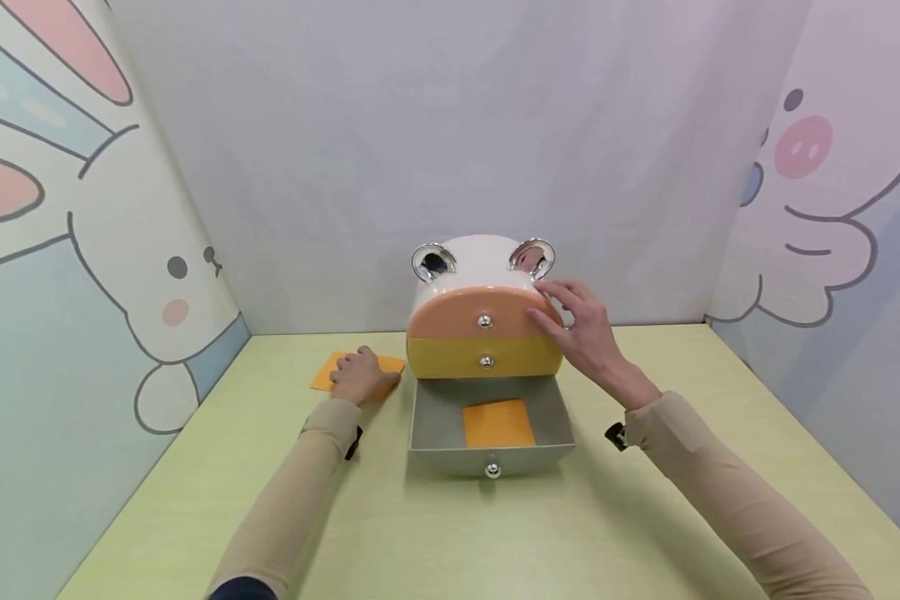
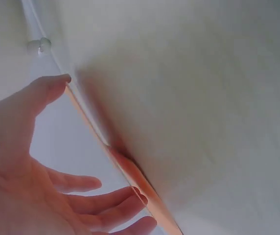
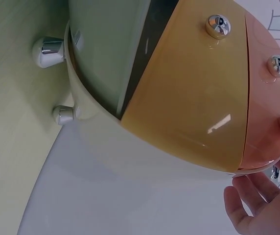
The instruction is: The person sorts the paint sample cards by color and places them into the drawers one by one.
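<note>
On the table lies a thin, flat orange sheet [image 1: 387, 364], and my left hand [image 1: 360, 377] rests over it with fingers and thumb spread. In the left wrist view the thumb tip touches one end of the sheet's edge, and the fingertips lie near the other. My right hand [image 1: 585, 329] touches the upper right side of a rounded drawer box [image 1: 482, 258], thumb on the peach top drawer [image 1: 450, 312], fingers along the white shell. The grey bottom drawer [image 1: 435, 408] is pulled out with another orange sheet [image 1: 498, 423] inside.
Silver ear-like rings [image 1: 433, 263] stand on top of the box. The yellow middle drawer [image 1: 442, 358] is pushed in. Cartoon-printed panels [image 1: 150, 275] flank the pale table [image 1: 285, 567], and a plain backdrop [image 1: 330, 167] hangs behind.
</note>
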Action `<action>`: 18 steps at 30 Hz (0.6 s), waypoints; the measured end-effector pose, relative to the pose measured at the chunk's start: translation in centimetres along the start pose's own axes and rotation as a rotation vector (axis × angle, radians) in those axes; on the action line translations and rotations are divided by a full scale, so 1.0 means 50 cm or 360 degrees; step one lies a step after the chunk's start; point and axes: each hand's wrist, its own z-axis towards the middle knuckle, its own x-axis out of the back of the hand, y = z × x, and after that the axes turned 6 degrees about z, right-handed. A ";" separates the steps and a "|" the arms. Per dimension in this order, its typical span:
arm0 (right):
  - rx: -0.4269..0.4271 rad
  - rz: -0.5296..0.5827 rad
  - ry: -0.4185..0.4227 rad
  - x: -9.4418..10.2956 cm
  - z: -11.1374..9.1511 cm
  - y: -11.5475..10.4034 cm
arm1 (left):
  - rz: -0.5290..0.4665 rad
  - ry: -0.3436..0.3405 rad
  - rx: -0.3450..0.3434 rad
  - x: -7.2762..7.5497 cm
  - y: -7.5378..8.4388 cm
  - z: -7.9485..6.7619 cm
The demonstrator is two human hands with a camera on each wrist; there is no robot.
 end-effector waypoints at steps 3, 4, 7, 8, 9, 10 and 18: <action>-0.0001 0.0006 0.0000 0.000 0.000 -0.001 | -0.0079 -0.0022 -0.0055 0.012 -0.013 -0.003; -0.0003 0.0007 -0.0002 0.001 0.000 -0.001 | -0.0097 -0.0036 -0.0071 0.018 -0.016 -0.006; -0.0014 0.0010 -0.0009 0.001 -0.001 -0.003 | -0.0166 -0.0090 -0.0119 0.041 -0.025 -0.017; -0.0017 0.0011 -0.0011 0.001 -0.001 -0.004 | -0.0189 -0.0103 -0.0134 0.047 -0.028 -0.021; -0.0023 0.0015 -0.0013 0.001 -0.001 -0.004 | -0.0206 -0.0114 -0.0151 0.053 -0.032 -0.025; -0.0026 0.0014 -0.0014 0.001 -0.001 -0.005 | -0.0223 -0.0122 -0.0170 0.059 -0.035 -0.029; -0.0037 0.0023 -0.0008 0.002 -0.002 -0.007 | -0.0282 -0.0116 -0.0387 0.098 -0.055 -0.068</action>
